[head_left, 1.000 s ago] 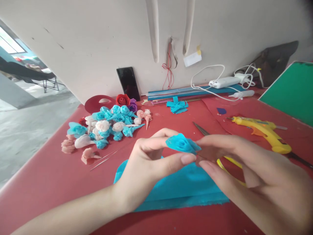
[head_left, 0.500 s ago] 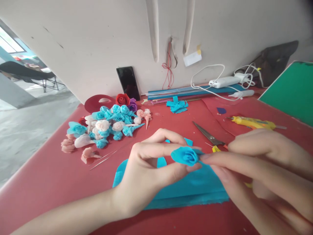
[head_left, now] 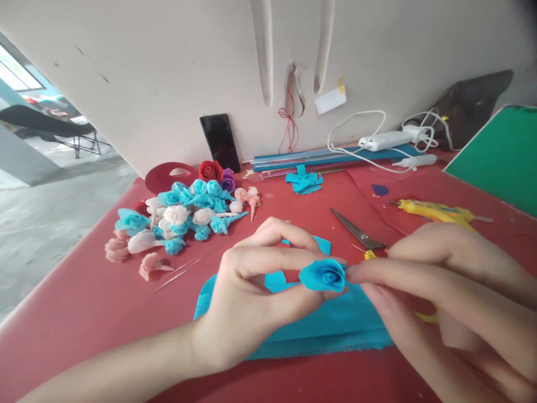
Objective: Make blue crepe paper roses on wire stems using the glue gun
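A small blue crepe-paper rose [head_left: 324, 275], its petals rolled into a spiral, is pinched between the thumb and fingers of my left hand [head_left: 260, 280]. The rose's open face is turned toward me. From the other side, my right hand [head_left: 444, 285] closes its thumb and fingertips on the rose's right edge, where the fingers hide its base. Beneath both hands lie stacked blue crepe-paper sheets [head_left: 327, 330], with cut pieces on top. Just beyond my right hand are scissors [head_left: 356, 230], their handles partly hidden. A yellow strip [head_left: 427, 318] shows under the right fingers.
A heap of blue, white and pink paper flowers [head_left: 176, 215] occupies the left of the red table [head_left: 126, 336]. Behind are a phone [head_left: 220, 143], blue paper scraps [head_left: 304, 180] and a white power strip [head_left: 386, 140] with cables. A yellow glue gun [head_left: 434, 210] lies at right.
The blue rose has turned between my fingers, its spiral facing me more squarely, and shifted slightly right and down. Both hands keep almost the same place.
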{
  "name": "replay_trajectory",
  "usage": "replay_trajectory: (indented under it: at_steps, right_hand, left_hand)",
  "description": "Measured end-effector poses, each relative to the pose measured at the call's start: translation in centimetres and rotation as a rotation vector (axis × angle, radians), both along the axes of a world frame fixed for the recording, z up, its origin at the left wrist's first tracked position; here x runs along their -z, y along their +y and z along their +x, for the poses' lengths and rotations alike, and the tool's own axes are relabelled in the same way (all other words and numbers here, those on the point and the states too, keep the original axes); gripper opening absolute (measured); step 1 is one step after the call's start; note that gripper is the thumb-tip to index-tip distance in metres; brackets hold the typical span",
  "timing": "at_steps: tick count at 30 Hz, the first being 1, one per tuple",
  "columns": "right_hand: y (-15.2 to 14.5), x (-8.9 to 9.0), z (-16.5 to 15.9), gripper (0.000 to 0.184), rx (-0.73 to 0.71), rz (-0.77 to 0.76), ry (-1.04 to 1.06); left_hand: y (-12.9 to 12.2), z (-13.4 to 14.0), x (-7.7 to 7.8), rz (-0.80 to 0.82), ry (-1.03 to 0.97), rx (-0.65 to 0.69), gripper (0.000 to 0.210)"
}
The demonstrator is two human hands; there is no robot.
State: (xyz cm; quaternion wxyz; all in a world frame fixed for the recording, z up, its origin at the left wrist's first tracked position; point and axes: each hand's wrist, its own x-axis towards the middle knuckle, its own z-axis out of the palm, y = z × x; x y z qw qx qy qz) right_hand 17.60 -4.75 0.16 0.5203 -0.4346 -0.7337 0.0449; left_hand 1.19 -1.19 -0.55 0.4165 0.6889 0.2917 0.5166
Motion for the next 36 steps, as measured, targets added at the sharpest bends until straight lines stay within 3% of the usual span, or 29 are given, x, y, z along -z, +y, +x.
replay_trajectory:
  at_steps: [5,10,17,24,36]
  right_hand:
    - [-0.4,-0.4,-0.1,0.016,0.091,0.027,-0.042]
    - [0.4,0.1,1.0,0.016,0.033,0.106,-0.136]
    - [1.1,0.6,0.6,0.006,-0.158,-0.282,-0.105]
    - [1.2,0.3,0.7,0.009,-0.238,-0.362,-0.032]
    - [0.4,1.7,1.8,0.013,-0.276,-0.494,-0.010]
  left_hand:
    - [-0.1,0.1,-0.4,-0.036,-0.011,-0.020,0.017]
    - [-0.2,0.1,-0.5,-0.151,-0.068,-0.004,0.017]
    - [0.0,-0.1,0.2,-0.269,-0.145,0.065,0.005]
    - [-0.2,0.2,0.2,-0.356,-0.267,0.243,0.011]
    - [-0.1,0.1,0.2,-0.384,-0.244,0.291,0.008]
